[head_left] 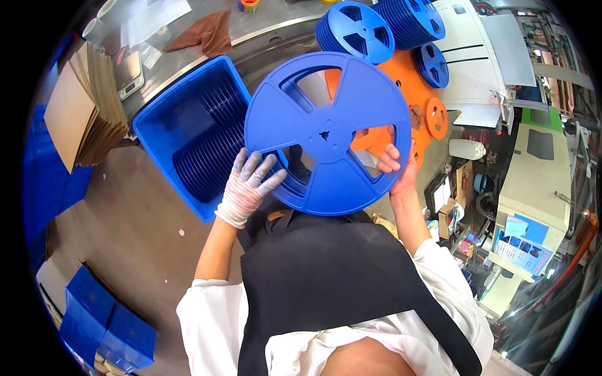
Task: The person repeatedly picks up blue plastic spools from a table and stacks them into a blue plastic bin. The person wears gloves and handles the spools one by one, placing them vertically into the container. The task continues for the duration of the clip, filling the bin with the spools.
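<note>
Factory floor, grey workbench point(279, 15) beyond the person, beige machine point(533, 169) off right. Bare right hand point(400, 164) is part-closed on the right rim of the blue slotted reel point(326, 153), fingertips through a window, while the gloved left hand point(248, 187) has fingers spread at its lower-left rim, can't tell if gripping; reel is in front of the torso, overlapping the right edge of the blue tub point(166, 119) with its rows of reels point(207, 160). Step reads as handling/checking one reel; next move calls for a firm two-sided hold, rim clear of the tub edge.
</note>
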### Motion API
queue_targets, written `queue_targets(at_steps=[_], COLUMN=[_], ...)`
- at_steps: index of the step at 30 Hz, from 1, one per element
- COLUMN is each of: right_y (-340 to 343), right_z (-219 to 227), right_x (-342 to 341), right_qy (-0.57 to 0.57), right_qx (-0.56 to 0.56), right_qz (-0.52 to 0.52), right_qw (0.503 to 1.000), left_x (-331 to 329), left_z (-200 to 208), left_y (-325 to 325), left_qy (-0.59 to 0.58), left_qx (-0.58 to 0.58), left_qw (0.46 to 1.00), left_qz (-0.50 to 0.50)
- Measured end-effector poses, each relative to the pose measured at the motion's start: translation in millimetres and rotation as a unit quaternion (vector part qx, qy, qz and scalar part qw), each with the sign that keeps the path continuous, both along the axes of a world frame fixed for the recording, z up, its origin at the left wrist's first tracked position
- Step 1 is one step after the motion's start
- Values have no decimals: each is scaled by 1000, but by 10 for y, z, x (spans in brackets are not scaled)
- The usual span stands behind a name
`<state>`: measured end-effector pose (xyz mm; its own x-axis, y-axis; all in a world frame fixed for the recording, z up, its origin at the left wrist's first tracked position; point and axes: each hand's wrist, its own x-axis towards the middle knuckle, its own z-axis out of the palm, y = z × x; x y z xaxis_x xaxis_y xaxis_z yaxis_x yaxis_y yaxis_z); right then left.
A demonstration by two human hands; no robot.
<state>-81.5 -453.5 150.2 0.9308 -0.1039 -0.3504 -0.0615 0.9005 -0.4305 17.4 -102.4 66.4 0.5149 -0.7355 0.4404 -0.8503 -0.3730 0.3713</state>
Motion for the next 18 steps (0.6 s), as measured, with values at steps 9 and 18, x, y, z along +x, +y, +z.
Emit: queue_targets(at_steps=[9, 18], right_y=[222, 328], right_z=[-33, 28], right_x=[124, 385], right_qy=[32, 98], right_qx=[41, -160], right_qz=[18, 73], right_qw=[998, 980], left_x=[-87, -214], left_z=[50, -104], left_y=[305, 492], left_qy=[2, 275], left_qx=[13, -206], left_qw=[1000, 937], left_qz=[-27, 68])
